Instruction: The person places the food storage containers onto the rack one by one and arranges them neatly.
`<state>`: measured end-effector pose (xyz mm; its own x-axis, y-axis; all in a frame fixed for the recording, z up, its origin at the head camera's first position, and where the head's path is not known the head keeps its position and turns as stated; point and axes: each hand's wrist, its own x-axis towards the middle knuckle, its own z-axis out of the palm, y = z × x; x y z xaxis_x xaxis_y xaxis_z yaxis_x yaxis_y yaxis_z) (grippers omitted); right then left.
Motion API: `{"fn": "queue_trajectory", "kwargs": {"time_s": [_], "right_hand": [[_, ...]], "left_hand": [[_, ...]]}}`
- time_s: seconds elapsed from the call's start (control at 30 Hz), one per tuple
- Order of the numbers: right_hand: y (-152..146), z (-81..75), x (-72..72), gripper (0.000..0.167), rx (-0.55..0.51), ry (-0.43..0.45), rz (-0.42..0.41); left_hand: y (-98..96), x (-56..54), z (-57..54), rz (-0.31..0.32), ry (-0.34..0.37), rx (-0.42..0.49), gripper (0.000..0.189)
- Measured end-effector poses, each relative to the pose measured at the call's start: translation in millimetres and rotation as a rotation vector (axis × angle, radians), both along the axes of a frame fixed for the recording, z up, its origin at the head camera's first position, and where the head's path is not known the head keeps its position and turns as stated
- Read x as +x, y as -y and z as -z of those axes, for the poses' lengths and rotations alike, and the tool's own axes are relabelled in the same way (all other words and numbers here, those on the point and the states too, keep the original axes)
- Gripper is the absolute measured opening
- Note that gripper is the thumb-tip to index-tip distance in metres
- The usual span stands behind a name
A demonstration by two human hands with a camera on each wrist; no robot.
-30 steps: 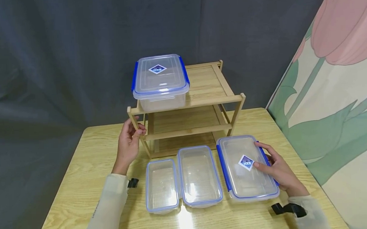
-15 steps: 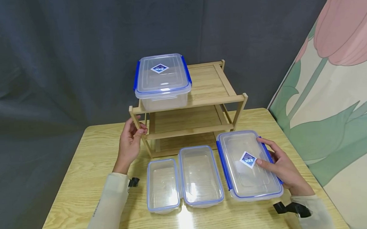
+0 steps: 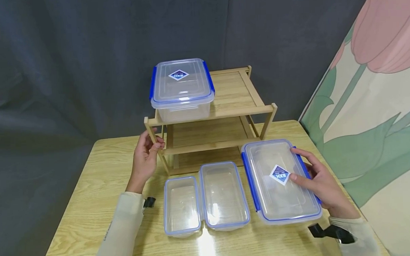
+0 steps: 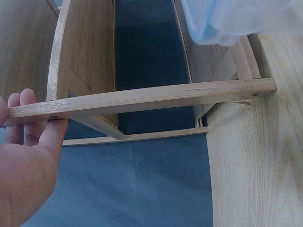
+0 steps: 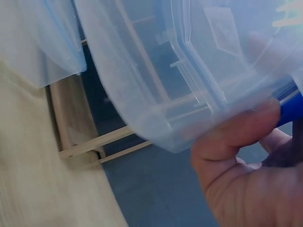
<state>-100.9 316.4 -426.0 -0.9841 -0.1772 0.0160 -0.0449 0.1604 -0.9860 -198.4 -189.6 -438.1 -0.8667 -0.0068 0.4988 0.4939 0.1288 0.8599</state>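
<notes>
My left hand (image 3: 144, 162) grips the left front post of a three-tier wooden shelf rack (image 3: 235, 90). In the left wrist view, its fingers and thumb pinch that wooden post (image 4: 142, 101). At the right, my right hand (image 3: 325, 186) holds a clear food container (image 3: 279, 202) with a blue-edged, clipped lid. Its thumb lies on the lid near a diamond label, fingers along the right side. In the right wrist view, this container (image 5: 137, 71) hangs above the table, in front of the rack. A larger lidded container (image 3: 181, 89) sits on the top tier's left side.
Two smaller clear containers with blue rims, a narrow one (image 3: 181, 208) and a wider one (image 3: 224, 197), stand side by side before the rack. The wooden table (image 3: 101, 176) runs back to a dark curtain (image 3: 87, 64). A floral cloth (image 3: 371, 144) borders the right.
My right hand has lifted the lidded container and moved it slightly right, its far end rising toward the rack. My left hand keeps its hold on the post.
</notes>
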Motion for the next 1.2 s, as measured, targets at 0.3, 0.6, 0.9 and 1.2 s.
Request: {"fn": "queue_trajectory", "kwargs": {"time_s": [0.3, 0.6, 0.9, 1.2], "right_hand": [[-5.1, -25.2, 1.6, 0.076, -0.121, -0.068, -0.052], [-4.1, -51.3, 0.0, 0.075, -0.166, -0.112, -0.077], [0.5, -76.6, 0.9, 0.071, -0.214, -0.091, -0.099], [7.1, -98.1, -1.7, 0.070, -0.243, -0.101, -0.130]], "left_hand": [[0.4, 0.9, 0.1, 0.004, 0.003, 0.006, 0.043], [0.2, 1.0, -0.6, 0.005, 0.006, 0.000, 0.043], [0.5, 0.8, -0.6, 0.003, 0.012, -0.011, 0.043], [-0.4, 0.7, -1.3, 0.010, 0.005, 0.004, 0.043]]}}
